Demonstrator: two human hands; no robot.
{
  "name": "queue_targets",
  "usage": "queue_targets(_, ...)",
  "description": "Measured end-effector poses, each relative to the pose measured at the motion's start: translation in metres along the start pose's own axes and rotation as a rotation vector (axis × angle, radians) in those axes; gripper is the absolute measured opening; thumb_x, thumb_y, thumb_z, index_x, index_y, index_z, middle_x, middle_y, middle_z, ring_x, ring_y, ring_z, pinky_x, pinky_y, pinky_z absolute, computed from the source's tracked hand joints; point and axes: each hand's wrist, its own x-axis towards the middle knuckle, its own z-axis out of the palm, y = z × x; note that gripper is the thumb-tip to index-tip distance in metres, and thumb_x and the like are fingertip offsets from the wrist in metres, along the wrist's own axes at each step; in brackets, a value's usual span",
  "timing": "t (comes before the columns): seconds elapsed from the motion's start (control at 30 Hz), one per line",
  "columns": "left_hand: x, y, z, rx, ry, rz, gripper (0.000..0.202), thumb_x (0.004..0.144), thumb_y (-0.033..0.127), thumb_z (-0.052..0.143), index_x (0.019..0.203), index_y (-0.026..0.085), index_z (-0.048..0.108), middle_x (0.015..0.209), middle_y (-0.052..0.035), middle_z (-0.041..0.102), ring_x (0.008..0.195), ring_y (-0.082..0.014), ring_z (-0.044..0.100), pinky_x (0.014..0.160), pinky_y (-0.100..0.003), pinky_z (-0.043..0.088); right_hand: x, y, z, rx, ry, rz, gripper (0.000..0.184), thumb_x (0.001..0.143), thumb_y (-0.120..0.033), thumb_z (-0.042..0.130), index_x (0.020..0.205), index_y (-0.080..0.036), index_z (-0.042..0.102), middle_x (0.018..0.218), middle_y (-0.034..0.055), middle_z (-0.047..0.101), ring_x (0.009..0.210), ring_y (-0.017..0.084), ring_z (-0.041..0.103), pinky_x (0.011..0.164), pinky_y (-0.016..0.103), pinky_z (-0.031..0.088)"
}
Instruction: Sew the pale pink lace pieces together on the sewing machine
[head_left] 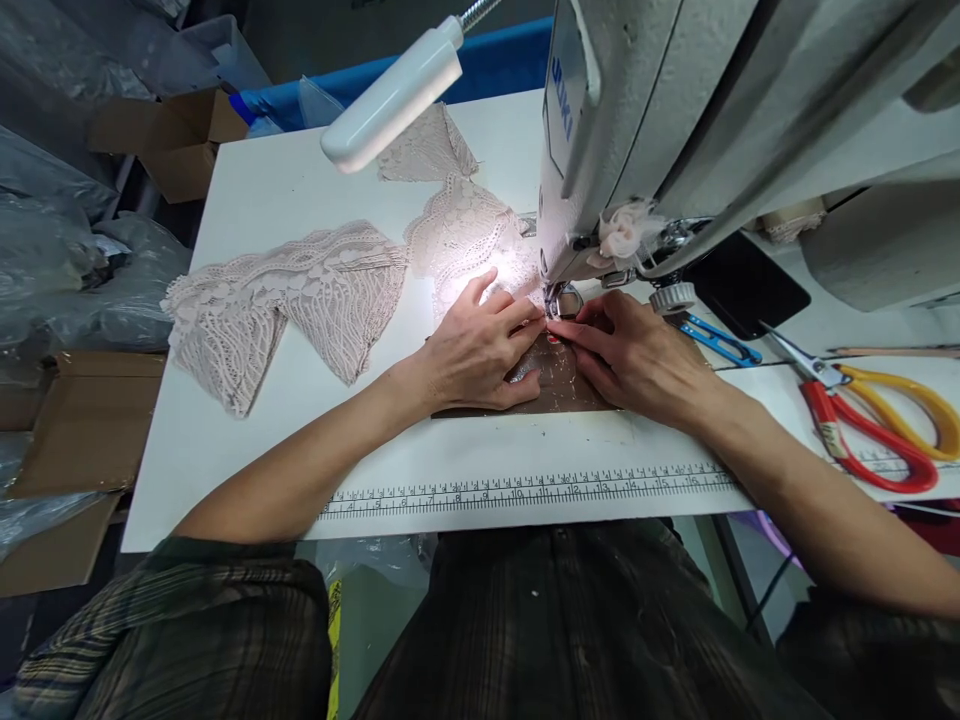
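Note:
Pale pink lace fabric (469,235) runs under the lamp to the presser foot (553,298) of a sewing machine (600,120). My left hand (484,350) lies over the near part of this lace, fingers bent on it just left of the foot, thumb apart. Close to the foot's right side, my right hand (637,355) pinches the lace edge between thumb and fingers. The fingertips of both hands almost meet in front of the needle area. Beneath them is a brown plate (562,385) with thread scraps. Exactly how the edge is folded is hidden by my fingers.
More lace pieces (330,280) spread leftward on the white table (247,190). A white lamp (394,95) hangs above. At right are blue thread snips (720,340), a black phone (750,285) and red-and-yellow-handled scissors (862,410). A ruler strip (525,492) lines the front edge.

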Motion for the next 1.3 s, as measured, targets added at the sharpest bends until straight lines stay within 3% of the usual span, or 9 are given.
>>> queue_targets(0.2,0.001,-0.003,0.0,0.001,-0.029,-0.002,0.042,0.094,0.046,0.054,0.121,0.017,0.065,0.127,-0.0137,0.066,0.108,-0.0315,0.062,0.112,-0.062,0.04,0.005,-0.008,-0.001,-0.115,0.004,0.033,0.042,0.1,-0.034,0.04,0.129,-0.023,0.068,0.109,0.017,0.061,0.088,0.026,0.058,0.079,0.042,0.048)
queue_targets(0.4,0.001,-0.005,0.0,-0.001,-0.033,-0.016,0.047,0.096,0.045,0.051,0.127,0.012,0.062,0.135,-0.019,0.062,0.111,-0.0328,0.061,0.102,-0.054,0.046,0.003,-0.01,-0.001,-0.142,0.057,0.003,0.04,0.101,-0.031,0.041,0.123,-0.019,0.072,0.113,0.0184,0.062,0.095,0.027,0.06,0.079,0.041,0.052)
queue_targets(0.57,0.002,-0.007,0.001,-0.006,-0.022,-0.016,0.051,0.095,0.048,0.051,0.129,0.012,0.062,0.133,-0.0189,0.064,0.109,-0.0334,0.062,0.099,-0.054,0.045,-0.006,-0.005,-0.012,0.059,0.09,0.058,0.041,0.101,-0.035,0.044,0.126,-0.021,0.074,0.115,0.0157,0.064,0.086,0.021,0.064,0.08,0.038,0.055)
queue_targets(0.67,0.003,-0.008,0.001,-0.011,-0.03,-0.015,0.053,0.096,0.049,0.051,0.132,0.012,0.061,0.133,-0.0191,0.064,0.111,-0.0346,0.062,0.097,-0.054,0.045,-0.006,0.0,-0.029,0.216,0.006,0.109,0.041,0.102,-0.041,0.044,0.113,-0.019,0.077,0.112,0.014,0.067,0.086,0.02,0.066,0.083,0.036,0.054)
queue_targets(0.8,0.003,-0.01,0.001,-0.034,-0.038,-0.028,0.053,0.095,0.05,0.052,0.132,0.013,0.061,0.132,-0.0187,0.064,0.11,-0.0344,0.062,0.099,-0.055,0.043,0.004,0.01,-0.04,0.405,-0.107,0.218,0.059,0.105,-0.057,0.031,0.1,-0.016,0.074,0.109,0.0135,0.072,0.094,0.021,0.068,0.085,0.033,0.054)
queue_targets(0.93,0.003,-0.01,0.003,-0.051,-0.026,-0.031,0.053,0.096,0.051,0.051,0.131,0.014,0.062,0.131,-0.0184,0.065,0.111,-0.0342,0.062,0.099,-0.055,0.043,0.012,0.016,-0.027,0.445,0.015,0.351,0.063,0.105,-0.062,0.032,0.096,-0.015,0.074,0.094,0.0114,0.073,0.086,0.019,0.067,0.084,0.031,0.053)
queue_targets(1.03,0.002,-0.01,0.003,-0.036,-0.025,-0.04,0.053,0.097,0.051,0.05,0.131,0.013,0.062,0.131,-0.0189,0.065,0.111,-0.0343,0.063,0.097,-0.055,0.044,0.009,0.013,-0.018,0.351,0.087,0.33,0.064,0.102,-0.066,0.036,0.109,-0.014,0.074,0.107,0.0157,0.072,0.097,0.024,0.067,0.089,0.036,0.053)
queue_targets(1.13,0.002,-0.009,0.004,-0.033,-0.026,-0.058,0.051,0.095,0.05,0.052,0.131,0.014,0.062,0.133,-0.0193,0.064,0.11,-0.0348,0.063,0.093,-0.055,0.046,0.002,0.009,-0.014,0.297,0.087,0.248,0.058,0.101,-0.061,0.043,0.127,-0.017,0.07,0.123,0.0171,0.068,0.111,0.028,0.065,0.096,0.041,0.053)
queue_targets(1.3,0.001,-0.01,0.006,-0.052,-0.018,-0.098,0.049,0.094,0.046,0.053,0.132,0.016,0.061,0.133,-0.0191,0.064,0.107,-0.0345,0.063,0.089,-0.053,0.047,-0.002,0.016,-0.012,0.26,0.117,0.344,0.046,0.097,-0.052,0.048,0.114,-0.018,0.073,0.101,0.0122,0.068,0.077,0.021,0.061,0.07,0.036,0.05)
